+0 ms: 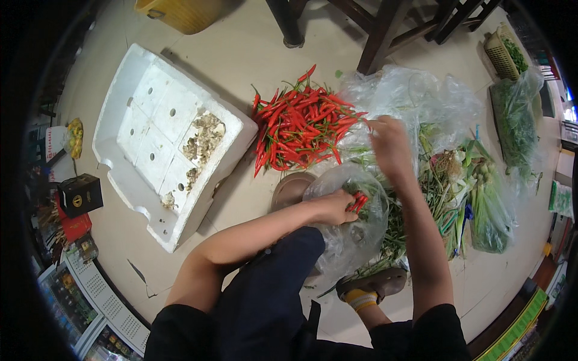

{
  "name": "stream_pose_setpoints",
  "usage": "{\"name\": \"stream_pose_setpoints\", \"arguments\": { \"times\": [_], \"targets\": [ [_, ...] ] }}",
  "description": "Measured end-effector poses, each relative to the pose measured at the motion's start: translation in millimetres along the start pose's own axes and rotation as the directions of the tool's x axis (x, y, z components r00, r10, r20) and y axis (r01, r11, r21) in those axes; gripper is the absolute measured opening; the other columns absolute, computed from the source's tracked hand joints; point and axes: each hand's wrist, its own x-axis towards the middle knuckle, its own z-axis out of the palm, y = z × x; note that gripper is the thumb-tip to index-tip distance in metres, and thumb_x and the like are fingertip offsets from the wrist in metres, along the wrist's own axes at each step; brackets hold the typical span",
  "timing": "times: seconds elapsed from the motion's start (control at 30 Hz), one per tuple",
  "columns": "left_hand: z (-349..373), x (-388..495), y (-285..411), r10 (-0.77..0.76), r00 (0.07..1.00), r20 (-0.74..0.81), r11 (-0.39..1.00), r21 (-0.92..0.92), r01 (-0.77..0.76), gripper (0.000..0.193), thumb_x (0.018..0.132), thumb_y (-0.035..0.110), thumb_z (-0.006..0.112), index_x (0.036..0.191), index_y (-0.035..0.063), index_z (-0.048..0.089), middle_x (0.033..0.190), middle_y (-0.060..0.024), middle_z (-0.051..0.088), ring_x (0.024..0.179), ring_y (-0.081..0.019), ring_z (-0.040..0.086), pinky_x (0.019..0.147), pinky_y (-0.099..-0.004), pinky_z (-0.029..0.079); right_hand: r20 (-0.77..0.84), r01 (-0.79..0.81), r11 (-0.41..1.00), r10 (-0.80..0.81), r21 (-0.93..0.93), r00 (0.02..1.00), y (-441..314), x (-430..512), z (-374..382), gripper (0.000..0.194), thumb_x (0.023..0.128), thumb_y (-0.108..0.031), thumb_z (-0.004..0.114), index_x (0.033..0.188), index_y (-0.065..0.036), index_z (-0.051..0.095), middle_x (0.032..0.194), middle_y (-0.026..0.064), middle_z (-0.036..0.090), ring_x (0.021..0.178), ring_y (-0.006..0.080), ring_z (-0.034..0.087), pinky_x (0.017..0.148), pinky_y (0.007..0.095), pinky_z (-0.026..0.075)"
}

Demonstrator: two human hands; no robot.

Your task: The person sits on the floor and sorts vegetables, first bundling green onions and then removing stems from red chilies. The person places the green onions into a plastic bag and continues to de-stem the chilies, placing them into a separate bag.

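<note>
A heap of red chili peppers (300,124) with green stems lies on the tiled floor ahead of me. My left hand (334,207) is closed around a few red chilies (359,202), over a clear plastic bag (347,243) with green stems showing at it. At the right edge of the heap, my right hand (389,135) is raised and blurred. A thin red chili seems to be at its fingertips. Clear plastic sheeting (406,90) is spread beyond that hand. Bundles of leafy greens and stalks (447,185) lie to the right of my right forearm.
A white foam box (149,131) with debris stands left of the heap. Dark wooden legs (384,36) and a yellow container (185,16) are at the top. Bagged greens (519,122) and a basket (502,56) are at the right. My shoe (393,282) is beside the bag.
</note>
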Motion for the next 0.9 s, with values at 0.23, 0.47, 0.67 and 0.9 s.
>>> {"name": "stream_pose_setpoints", "arguments": {
  "times": [0.23, 0.47, 0.67, 0.9],
  "targets": [
    [-41.6, -20.0, -3.7, -0.076, 0.997, -0.033, 0.900, -0.432, 0.054, 0.034, 0.094, 0.025, 0.059, 0.119, 0.0021, 0.060, 0.101, -0.0106, 0.067, 0.094, -0.0184, 0.062, 0.083, -0.0321, 0.048, 0.037, 0.157, 0.987, -0.158, 0.019, 0.987, -9.9, 32.9, 88.5, 0.023, 0.076, 0.000, 0.063, 0.099, -0.001, 0.058, 0.098, 0.0171, 0.058, 0.100, 0.0370, 0.057, 0.084, 0.0455, 0.047],
    [-65.8, -7.4, -27.2, -0.209, 0.950, -0.233, 0.545, -0.834, -0.085, 0.016, 0.095, 0.012, 0.055, 0.107, 0.0040, 0.061, 0.099, -0.0020, 0.063, 0.088, -0.0097, 0.056, 0.081, -0.0273, 0.046, -0.070, 0.199, 0.955, -0.188, 0.221, 0.980, 9.7, 30.0, 59.2, 0.017, 0.082, -0.003, 0.064, 0.099, -0.001, 0.062, 0.095, 0.0162, 0.064, 0.088, 0.0340, 0.062, 0.077, 0.0417, 0.050],
    [-78.4, 3.7, -16.6, 0.036, 0.665, -0.746, 0.914, -0.245, -0.325, 0.030, 0.094, 0.022, 0.060, 0.112, -0.0013, 0.056, 0.102, -0.0136, 0.065, 0.091, -0.0230, 0.063, 0.082, -0.0333, 0.049, 0.275, -0.365, 0.492, 0.247, 0.790, 0.929, -35.5, 9.8, 18.4, 0.014, 0.087, -0.010, 0.069, 0.096, 0.000, 0.063, 0.086, 0.0101, 0.066, 0.073, 0.0168, 0.062, 0.068, 0.0291, 0.049],
    [-74.4, -16.6, -11.3, -0.150, 0.961, -0.233, 0.987, 0.016, 0.158, 0.033, 0.098, 0.030, 0.055, 0.106, -0.0020, 0.058, 0.080, -0.0132, 0.065, 0.077, -0.0201, 0.064, 0.072, -0.0368, 0.048, 0.029, 0.040, 0.901, -0.059, 0.433, 0.998, -54.3, -22.2, 21.3, 0.013, 0.077, -0.003, 0.068, 0.086, 0.002, 0.060, 0.081, 0.0141, 0.057, 0.074, 0.0306, 0.057, 0.066, 0.0410, 0.045]
  ]
}}
